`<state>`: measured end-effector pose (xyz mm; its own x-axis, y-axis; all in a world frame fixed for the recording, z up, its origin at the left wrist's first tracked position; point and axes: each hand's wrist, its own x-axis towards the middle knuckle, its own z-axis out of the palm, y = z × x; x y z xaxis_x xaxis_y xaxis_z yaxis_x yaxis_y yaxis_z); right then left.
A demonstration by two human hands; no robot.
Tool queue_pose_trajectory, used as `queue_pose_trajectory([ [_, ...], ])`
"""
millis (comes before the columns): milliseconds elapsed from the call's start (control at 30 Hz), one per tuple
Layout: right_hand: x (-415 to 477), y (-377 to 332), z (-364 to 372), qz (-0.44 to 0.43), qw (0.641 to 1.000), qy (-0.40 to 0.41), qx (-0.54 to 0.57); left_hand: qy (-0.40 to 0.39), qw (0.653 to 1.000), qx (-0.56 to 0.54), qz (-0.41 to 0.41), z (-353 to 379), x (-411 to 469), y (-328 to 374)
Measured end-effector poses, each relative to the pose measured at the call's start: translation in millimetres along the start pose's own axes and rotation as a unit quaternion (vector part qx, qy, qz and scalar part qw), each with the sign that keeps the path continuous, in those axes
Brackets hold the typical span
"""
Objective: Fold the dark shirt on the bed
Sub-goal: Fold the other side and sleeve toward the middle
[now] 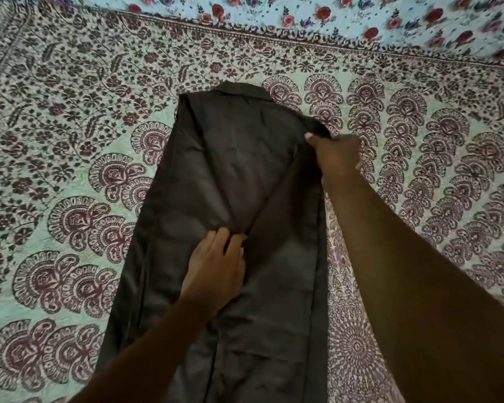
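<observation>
The dark shirt (230, 175) lies lengthwise on the bed, collar at the far end, both long sides folded inward into a narrow strip. My left hand (216, 269) rests on the middle of the shirt, its fingertips pinching a fold of cloth where creases gather. My right hand (335, 155) grips the shirt's right shoulder edge near the collar, thumb on top and fingers curled under the fabric. The shirt's near end runs out of view at the bottom.
The bed is covered with a pale green spread (70, 141) printed with dark red paisley and leaf patterns. A light blue sheet with red roses (361, 16) lies along the far edge.
</observation>
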<state>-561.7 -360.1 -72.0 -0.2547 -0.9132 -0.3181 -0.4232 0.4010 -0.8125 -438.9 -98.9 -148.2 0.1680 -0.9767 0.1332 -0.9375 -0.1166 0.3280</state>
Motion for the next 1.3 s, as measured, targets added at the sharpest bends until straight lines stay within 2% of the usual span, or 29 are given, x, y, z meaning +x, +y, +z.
queue_pose_trajectory([
  [267,5,-6,42,-0.096,0.987,-0.02,-0.128,-0.006,1.0,0.007,0.005,2,-1,0],
  [500,16,-23,43,-0.096,0.976,-0.044,-0.19,-0.002,1.0,0.018,0.01,1,-2,1],
  [633,32,-38,37,-0.062,0.981,-0.039,-0.182,-0.02,1.0,0.02,0.009,1,-2,-1],
  [733,43,-44,34,0.015,0.995,-0.02,-0.095,-0.02,0.999,0.024,0.014,1,-3,-1],
  [800,53,-45,35,0.051,0.996,-0.047,-0.057,-0.019,0.999,0.024,0.017,1,-3,-1],
  [900,71,-37,38,0.074,0.994,-0.065,-0.056,-0.018,0.999,0.026,0.019,1,-3,-2],
  [1033,58,-44,31,0.005,0.992,-0.036,-0.12,-0.016,0.999,0.031,0.019,1,-3,-1],
  [1200,59,-51,30,-0.058,0.96,-0.076,-0.265,-0.016,0.999,0.032,0.018,2,-3,-2],
  [1300,56,-55,31,-0.066,0.962,-0.058,-0.259,-0.016,0.999,0.033,0.017,1,-3,-1],
])
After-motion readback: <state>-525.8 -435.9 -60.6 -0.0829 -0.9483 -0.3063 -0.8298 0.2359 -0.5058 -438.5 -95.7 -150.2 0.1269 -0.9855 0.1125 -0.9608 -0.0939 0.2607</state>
